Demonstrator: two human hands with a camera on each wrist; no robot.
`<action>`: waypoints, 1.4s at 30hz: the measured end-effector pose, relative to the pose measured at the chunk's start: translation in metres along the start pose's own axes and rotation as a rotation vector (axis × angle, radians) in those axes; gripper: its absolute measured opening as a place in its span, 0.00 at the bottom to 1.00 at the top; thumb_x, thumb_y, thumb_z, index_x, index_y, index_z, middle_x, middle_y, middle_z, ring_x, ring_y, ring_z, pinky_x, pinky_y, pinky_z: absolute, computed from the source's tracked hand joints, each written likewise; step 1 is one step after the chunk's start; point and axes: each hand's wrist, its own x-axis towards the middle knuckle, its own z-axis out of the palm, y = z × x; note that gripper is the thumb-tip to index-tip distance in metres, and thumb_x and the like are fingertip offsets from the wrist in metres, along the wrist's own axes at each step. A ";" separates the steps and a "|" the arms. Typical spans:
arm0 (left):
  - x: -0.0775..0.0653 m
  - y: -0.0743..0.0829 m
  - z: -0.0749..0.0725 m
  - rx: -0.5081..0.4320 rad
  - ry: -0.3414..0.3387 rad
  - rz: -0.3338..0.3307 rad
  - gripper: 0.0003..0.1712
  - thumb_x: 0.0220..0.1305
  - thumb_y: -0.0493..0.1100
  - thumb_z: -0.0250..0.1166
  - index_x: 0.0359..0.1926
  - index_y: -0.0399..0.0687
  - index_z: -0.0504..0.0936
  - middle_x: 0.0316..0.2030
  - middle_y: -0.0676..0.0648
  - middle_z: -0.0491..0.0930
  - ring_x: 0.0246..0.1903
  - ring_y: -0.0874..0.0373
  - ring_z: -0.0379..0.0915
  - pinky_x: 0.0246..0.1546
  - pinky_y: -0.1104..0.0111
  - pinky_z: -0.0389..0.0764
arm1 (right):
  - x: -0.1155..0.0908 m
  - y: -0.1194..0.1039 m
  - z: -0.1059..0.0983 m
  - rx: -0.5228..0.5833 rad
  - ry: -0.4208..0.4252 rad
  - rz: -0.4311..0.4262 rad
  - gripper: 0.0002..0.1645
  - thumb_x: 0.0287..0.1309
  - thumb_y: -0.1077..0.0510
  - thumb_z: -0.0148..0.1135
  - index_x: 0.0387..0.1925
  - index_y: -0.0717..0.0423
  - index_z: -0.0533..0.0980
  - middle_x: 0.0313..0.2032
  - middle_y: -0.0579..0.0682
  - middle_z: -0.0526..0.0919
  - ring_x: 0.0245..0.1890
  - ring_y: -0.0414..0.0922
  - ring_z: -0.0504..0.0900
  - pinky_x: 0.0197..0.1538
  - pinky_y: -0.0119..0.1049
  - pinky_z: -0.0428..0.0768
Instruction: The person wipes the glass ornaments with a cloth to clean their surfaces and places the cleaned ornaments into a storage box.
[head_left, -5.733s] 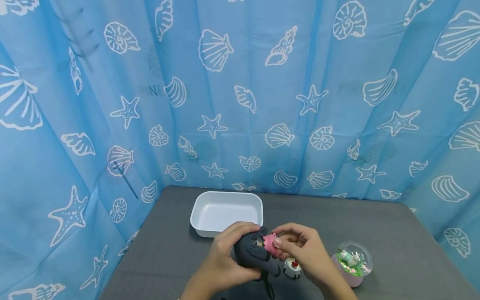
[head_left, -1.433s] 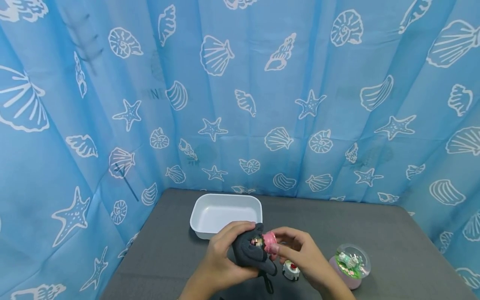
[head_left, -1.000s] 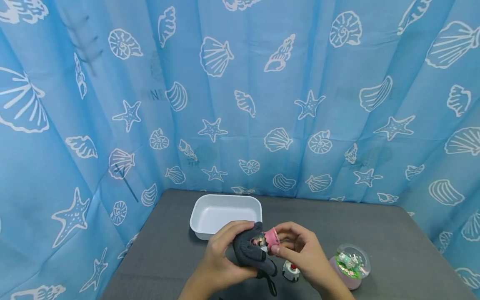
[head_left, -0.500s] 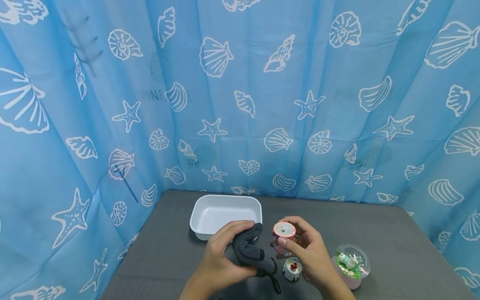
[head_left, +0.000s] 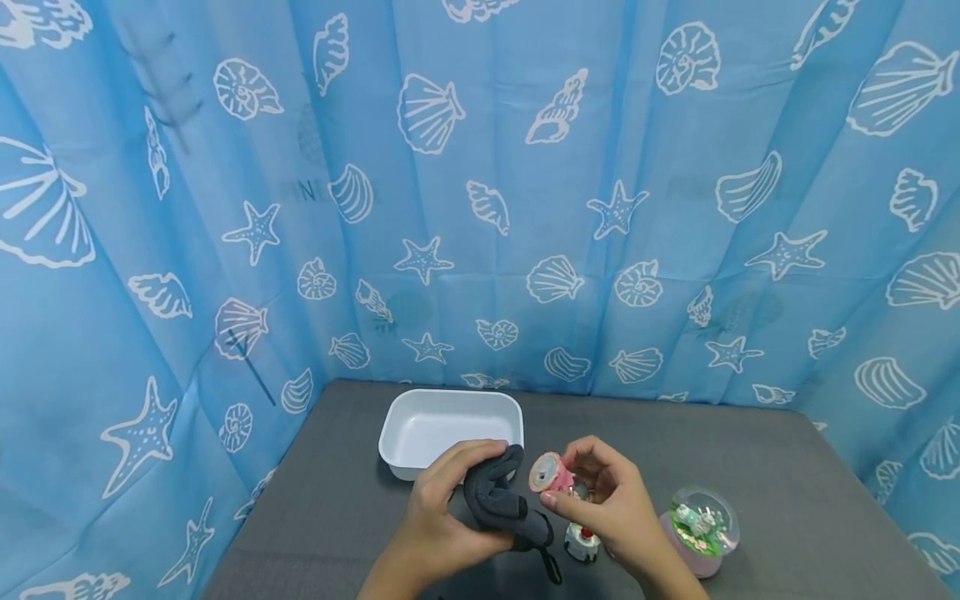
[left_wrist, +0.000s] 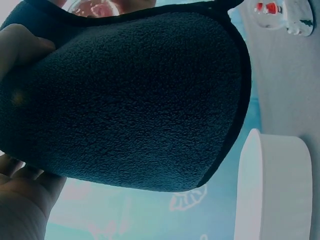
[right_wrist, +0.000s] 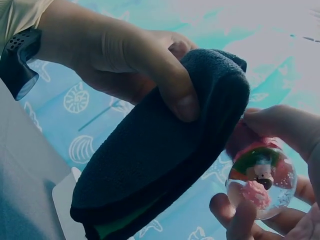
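My left hand [head_left: 450, 508] grips a folded dark grey cloth [head_left: 497, 500] with black edging and a hanging loop, curved into a hollow with thumb and fingers on opposite sides. The right wrist view shows the cloth's doubled layers [right_wrist: 150, 150]. Just right of it, my right hand [head_left: 611, 500] holds a small snow globe by its fingertips. Its pink base [head_left: 550, 472] is tilted, the pale underside facing left and up. In the right wrist view the clear ball [right_wrist: 262, 182] hangs downward, a tiny figure and pink bits inside.
A white rectangular tub [head_left: 450, 429] stands behind the left hand. Below the right hand sits a small white ornament with a red top [head_left: 582, 543]. A larger snow globe [head_left: 701, 529] with a pinkish-purple base stands to the right on the grey table [head_left: 810, 517].
The small globe, earlier held against the cloth, came away to the right and turned underside up. Since then its base has tipped left, towards the cloth. The left hand stays nearly still.
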 end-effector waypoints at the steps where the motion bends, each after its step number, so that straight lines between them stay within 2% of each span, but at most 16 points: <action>1: 0.000 0.000 0.000 -0.002 -0.003 -0.005 0.52 0.35 0.31 0.87 0.67 0.40 0.78 0.58 0.42 0.84 0.56 0.51 0.84 0.61 0.66 0.84 | 0.000 0.000 0.000 -0.002 -0.004 -0.005 0.20 0.59 0.72 0.72 0.50 0.66 0.75 0.41 0.48 0.87 0.36 0.37 0.84 0.32 0.35 0.87; 6: -0.001 0.000 0.000 -0.007 -0.010 -0.018 0.52 0.35 0.30 0.86 0.67 0.41 0.78 0.59 0.42 0.83 0.56 0.51 0.84 0.61 0.65 0.85 | -0.001 0.001 -0.002 0.027 -0.053 -0.020 0.22 0.60 0.74 0.70 0.56 0.66 0.78 0.49 0.48 0.88 0.41 0.37 0.86 0.36 0.38 0.90; 12: -0.002 -0.002 0.001 -0.014 -0.014 -0.007 0.52 0.33 0.30 0.86 0.67 0.40 0.78 0.58 0.42 0.84 0.55 0.51 0.84 0.60 0.65 0.85 | -0.001 -0.001 -0.001 0.053 -0.087 -0.014 0.21 0.64 0.73 0.67 0.58 0.72 0.78 0.52 0.47 0.88 0.48 0.39 0.87 0.42 0.38 0.91; 17: -0.001 -0.003 0.001 -0.012 -0.010 0.013 0.52 0.32 0.30 0.86 0.66 0.39 0.78 0.57 0.41 0.84 0.54 0.51 0.85 0.60 0.65 0.85 | -0.002 0.000 0.000 0.056 -0.092 -0.025 0.21 0.67 0.72 0.65 0.60 0.73 0.77 0.53 0.45 0.88 0.49 0.38 0.87 0.44 0.37 0.91; 25: 0.000 -0.001 0.000 -0.008 -0.005 0.018 0.50 0.36 0.31 0.87 0.66 0.38 0.77 0.58 0.40 0.83 0.55 0.50 0.84 0.61 0.65 0.85 | -0.001 0.005 0.000 0.122 -0.192 -0.144 0.24 0.67 0.78 0.59 0.63 0.73 0.76 0.58 0.46 0.87 0.53 0.41 0.88 0.50 0.38 0.91; 28: 0.000 -0.001 0.000 -0.012 -0.002 0.018 0.50 0.37 0.31 0.87 0.66 0.38 0.77 0.58 0.40 0.83 0.55 0.50 0.84 0.61 0.66 0.85 | -0.001 0.005 0.000 0.118 -0.201 -0.164 0.24 0.67 0.78 0.58 0.64 0.74 0.76 0.58 0.46 0.86 0.52 0.41 0.88 0.51 0.39 0.91; 35: 0.000 -0.004 0.002 -0.011 0.012 0.050 0.50 0.34 0.31 0.88 0.65 0.36 0.78 0.57 0.39 0.84 0.54 0.50 0.85 0.61 0.66 0.85 | -0.003 0.002 -0.001 0.064 -0.191 -0.171 0.24 0.64 0.79 0.61 0.61 0.69 0.80 0.56 0.47 0.86 0.51 0.40 0.87 0.49 0.39 0.91; 42: -0.001 -0.006 0.001 -0.006 0.022 0.047 0.49 0.34 0.32 0.88 0.64 0.36 0.79 0.56 0.39 0.84 0.53 0.50 0.85 0.61 0.67 0.84 | -0.003 0.000 -0.002 -0.003 -0.195 -0.178 0.24 0.64 0.77 0.63 0.60 0.64 0.82 0.54 0.47 0.86 0.49 0.40 0.87 0.46 0.39 0.91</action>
